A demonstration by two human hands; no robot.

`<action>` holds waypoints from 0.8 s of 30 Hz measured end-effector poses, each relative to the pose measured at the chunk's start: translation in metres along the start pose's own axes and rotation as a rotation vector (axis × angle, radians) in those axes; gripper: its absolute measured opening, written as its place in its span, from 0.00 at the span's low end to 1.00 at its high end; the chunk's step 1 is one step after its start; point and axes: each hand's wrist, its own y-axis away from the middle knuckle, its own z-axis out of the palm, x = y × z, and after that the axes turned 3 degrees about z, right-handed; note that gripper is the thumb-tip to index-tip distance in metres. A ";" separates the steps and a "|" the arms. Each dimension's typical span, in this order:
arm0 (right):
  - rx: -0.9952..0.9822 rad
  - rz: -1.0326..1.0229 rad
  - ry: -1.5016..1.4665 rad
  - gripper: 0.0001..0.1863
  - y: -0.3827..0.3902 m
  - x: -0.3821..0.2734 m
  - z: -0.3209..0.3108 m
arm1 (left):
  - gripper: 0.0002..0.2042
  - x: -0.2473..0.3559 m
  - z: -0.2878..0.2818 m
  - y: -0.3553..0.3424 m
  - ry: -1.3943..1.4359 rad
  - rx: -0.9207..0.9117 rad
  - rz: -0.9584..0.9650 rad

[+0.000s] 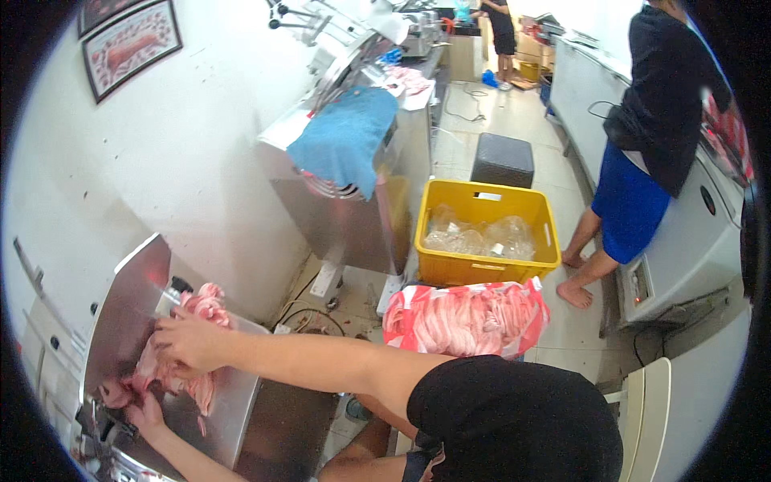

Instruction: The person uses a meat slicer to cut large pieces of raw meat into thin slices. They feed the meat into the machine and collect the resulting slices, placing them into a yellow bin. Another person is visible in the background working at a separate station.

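Note:
On the left stands a metal meat slicer [120,305] with an upright plate, and pale pink meat slices [202,390] lie on its tray [241,394]. My right hand [189,341] reaches in from the right with its fingers curled over the meat. Lower down, my left hand [146,416] holds the near end of the meat beside the slicer's dark knob. The fingertips of both hands are partly hidden by meat. More curled slices [207,304] sit just beyond my right hand.
A red-and-white bag of meat slices [462,320] lies before a yellow crate [486,271] holding clear plastic. Behind are a blue cloth [345,132] on another machine and a black stool [503,159]. A person [650,120] stands right; another [502,32] is far back.

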 end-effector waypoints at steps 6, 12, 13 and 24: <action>0.035 0.057 0.141 0.15 0.009 0.009 0.011 | 0.24 -0.017 -0.006 -0.013 -1.119 0.109 0.178; 0.056 0.076 0.134 0.15 0.021 0.015 0.023 | 0.24 -0.016 0.112 0.014 -0.912 0.196 0.307; 0.058 0.070 0.122 0.15 0.018 0.011 0.024 | 0.24 -0.001 0.131 0.024 -0.897 0.202 0.312; 0.047 0.066 0.143 0.16 0.015 0.001 0.023 | 0.24 0.025 0.231 0.050 -0.696 0.121 0.343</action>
